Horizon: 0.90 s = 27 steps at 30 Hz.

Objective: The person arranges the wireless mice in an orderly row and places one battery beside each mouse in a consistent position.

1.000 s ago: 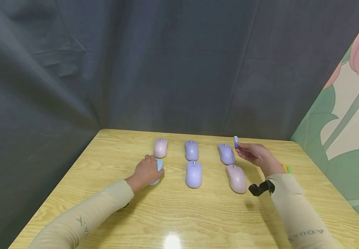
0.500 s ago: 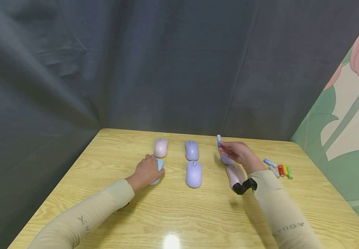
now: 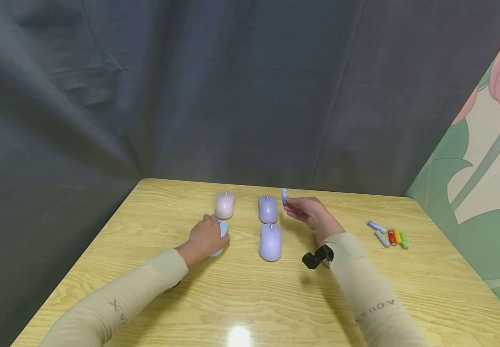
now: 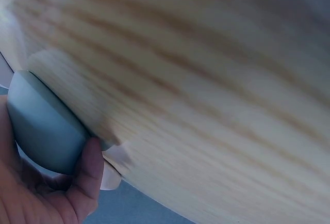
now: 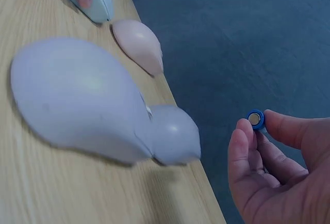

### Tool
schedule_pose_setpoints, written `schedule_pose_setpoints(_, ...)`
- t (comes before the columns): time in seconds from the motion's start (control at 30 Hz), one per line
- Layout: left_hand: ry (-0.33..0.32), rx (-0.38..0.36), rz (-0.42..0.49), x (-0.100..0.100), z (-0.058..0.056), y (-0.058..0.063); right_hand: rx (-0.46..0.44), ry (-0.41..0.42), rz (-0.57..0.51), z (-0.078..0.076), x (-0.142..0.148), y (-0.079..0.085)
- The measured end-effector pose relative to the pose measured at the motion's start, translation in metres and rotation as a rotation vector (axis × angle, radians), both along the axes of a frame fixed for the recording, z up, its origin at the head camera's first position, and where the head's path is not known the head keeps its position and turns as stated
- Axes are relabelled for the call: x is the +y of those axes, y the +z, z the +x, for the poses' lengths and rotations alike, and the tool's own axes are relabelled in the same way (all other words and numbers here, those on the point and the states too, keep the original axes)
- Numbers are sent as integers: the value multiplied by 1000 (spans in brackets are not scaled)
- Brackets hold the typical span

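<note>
My left hand (image 3: 206, 236) grips a light blue computer mouse (image 4: 46, 123) on the table, fingers over it and thumb along its side. Between the thumb and fingertips of my right hand (image 3: 305, 212) is a blue battery (image 3: 284, 196), raised above the tabletop, one metal end facing the right wrist camera. Just left of that hand lies a purple mouse (image 3: 268, 209), with a lavender mouse (image 3: 270, 242) in front of it. A pale pink mouse (image 3: 225, 206) sits behind my left hand. My right hand and forearm hide most of two more mice.
On the right side of the wooden table (image 3: 232, 299) lie a blue battery (image 3: 376, 227), a grey one and several coloured ones, among them a red battery (image 3: 391, 237). A dark curtain (image 3: 241, 96) hangs behind the table's back edge.
My right hand has moved left with the blue battery, passing over the right-hand mice to beside the purple mouse. Batteries on the right came into view. My left hand stays on its mouse.
</note>
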<state>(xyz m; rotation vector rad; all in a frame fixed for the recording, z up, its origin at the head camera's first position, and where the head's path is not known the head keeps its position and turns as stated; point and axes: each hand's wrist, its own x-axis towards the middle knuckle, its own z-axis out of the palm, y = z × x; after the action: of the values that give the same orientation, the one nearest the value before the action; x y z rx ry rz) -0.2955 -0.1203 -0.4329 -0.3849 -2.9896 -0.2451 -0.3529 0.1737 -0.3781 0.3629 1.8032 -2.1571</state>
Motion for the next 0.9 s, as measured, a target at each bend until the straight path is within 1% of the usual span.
schedule_pose_setpoints(0.23,8,-21,15,0,1,0,-9,-9,53,-5,-29,-3)
schedule_pose_setpoints(0.5,10,-17,21,-1,1,1,0,-3,67,-8,-56,-4)
schedule_pose_setpoints(0.7,11,1,-3,-3,1,0,-2,-13,91,-10,-77,-8)
schedule_pose_setpoints(0.9,19,-18,18,-3,1,0,0,-5,122,-10,-98,-12)
